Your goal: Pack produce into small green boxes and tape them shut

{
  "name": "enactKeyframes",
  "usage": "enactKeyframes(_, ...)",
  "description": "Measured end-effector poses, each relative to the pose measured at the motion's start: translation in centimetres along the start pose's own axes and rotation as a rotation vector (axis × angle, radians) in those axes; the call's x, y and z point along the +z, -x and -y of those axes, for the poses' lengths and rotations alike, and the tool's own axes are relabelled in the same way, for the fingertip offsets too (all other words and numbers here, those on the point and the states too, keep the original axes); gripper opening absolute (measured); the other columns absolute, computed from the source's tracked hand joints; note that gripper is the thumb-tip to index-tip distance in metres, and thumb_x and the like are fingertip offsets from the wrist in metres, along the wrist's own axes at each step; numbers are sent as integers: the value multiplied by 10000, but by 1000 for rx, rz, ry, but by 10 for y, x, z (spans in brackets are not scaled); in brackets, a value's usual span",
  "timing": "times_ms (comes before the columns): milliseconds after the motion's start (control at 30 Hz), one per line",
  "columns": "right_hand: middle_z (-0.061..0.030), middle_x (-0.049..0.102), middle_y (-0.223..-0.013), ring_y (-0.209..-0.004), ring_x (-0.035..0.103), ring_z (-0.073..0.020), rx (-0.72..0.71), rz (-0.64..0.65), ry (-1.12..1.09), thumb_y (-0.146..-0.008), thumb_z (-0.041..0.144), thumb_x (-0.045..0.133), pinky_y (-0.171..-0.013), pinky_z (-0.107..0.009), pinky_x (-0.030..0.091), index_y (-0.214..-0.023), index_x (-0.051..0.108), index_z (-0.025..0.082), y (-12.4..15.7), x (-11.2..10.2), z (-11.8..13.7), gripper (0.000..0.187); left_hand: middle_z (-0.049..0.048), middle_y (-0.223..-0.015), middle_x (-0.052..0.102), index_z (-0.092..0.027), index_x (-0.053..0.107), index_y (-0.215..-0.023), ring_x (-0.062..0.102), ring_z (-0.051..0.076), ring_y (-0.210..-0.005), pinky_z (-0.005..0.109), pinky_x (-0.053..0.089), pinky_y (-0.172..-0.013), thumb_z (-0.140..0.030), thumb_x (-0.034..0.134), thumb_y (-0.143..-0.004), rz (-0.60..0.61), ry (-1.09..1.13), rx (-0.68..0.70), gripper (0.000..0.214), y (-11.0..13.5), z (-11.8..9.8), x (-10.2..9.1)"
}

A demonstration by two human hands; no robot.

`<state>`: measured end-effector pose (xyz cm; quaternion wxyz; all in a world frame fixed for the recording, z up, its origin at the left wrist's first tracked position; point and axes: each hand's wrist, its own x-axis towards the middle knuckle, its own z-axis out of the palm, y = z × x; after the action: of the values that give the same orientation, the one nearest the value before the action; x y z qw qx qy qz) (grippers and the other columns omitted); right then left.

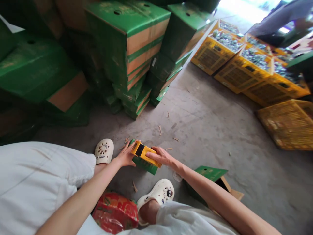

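A yellow, box-shaped thing with a black band [140,149] lies slantwise over a small green carton [146,165] between my feet. My right hand [160,156] is closed around its right end, thumb on top. At the other end, my left hand [126,156] has its fingers and thumb spread against the end of the carton, close to the yellow thing. Part of the carton is hidden under the yellow thing and my hands. The yellow thing's exact kind is not clear from here.
Stacked green cartons [144,19] rise ahead and left. Yellow crates [227,76] with greyish contents stand at right, beside a tilted crate [288,120]. A person [281,23] is behind them. An opened green box [212,173] and a red bag [116,212] lie near my feet.
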<state>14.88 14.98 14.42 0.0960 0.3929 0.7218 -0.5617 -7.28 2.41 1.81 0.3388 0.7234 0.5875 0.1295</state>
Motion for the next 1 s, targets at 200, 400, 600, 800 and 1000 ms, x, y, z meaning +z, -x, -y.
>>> enactKeyframes(200, 19, 566, -715, -645, 486, -139, 1, 30, 20, -866, 797, 643, -549, -258, 328, -842, 637, 201, 0, 0, 2, 597, 136, -1369, 759, -157, 727, -1355, 699, 310, -1300, 454, 518, -1146, -303, 697, -822, 37, 871, -291, 553, -6, 23, -85)
enactKeyframes(400, 25, 535, -712, -654, 470, -145, 19, 43, 40, -851, 818, 628, -563, -269, 346, -819, 589, 211, -2, -1, 6, 610, 228, -1206, 799, -112, 744, -1071, 779, 320, -1099, 410, 630, -891, -779, 734, -804, 119, 1281, -641, 718, 2, 16, -98)
enactKeyframes(600, 24, 504, -684, -634, 435, -138, 47, 28, 96, -843, 817, 614, -555, -264, 339, -777, 547, 216, -5, -1, 10, 608, 104, -1065, 832, -174, 792, -1011, 768, 243, -984, 353, 597, -854, -610, 972, -559, 223, 1396, -553, 654, 0, 9, -85)
enactKeyframes(800, 22, 505, -695, -644, 453, -136, 64, 41, 142, -843, 834, 594, -554, -248, 354, -817, 569, 201, -7, -2, 10, 634, 20, -781, 783, -181, 795, -875, 739, 187, -778, 328, 574, -786, -524, 1013, -481, 116, 1366, -583, 566, -3, 9, -72)
enactKeyframes(1000, 1, 569, -708, -636, 486, -141, 109, 77, 128, -826, 852, 592, -549, -247, 384, -859, 622, 180, -13, -1, 14, 674, 4, -705, 748, -165, 771, -783, 718, 172, -720, 279, 542, -716, -524, 975, -562, -57, 1287, -570, 468, -6, 6, -62)
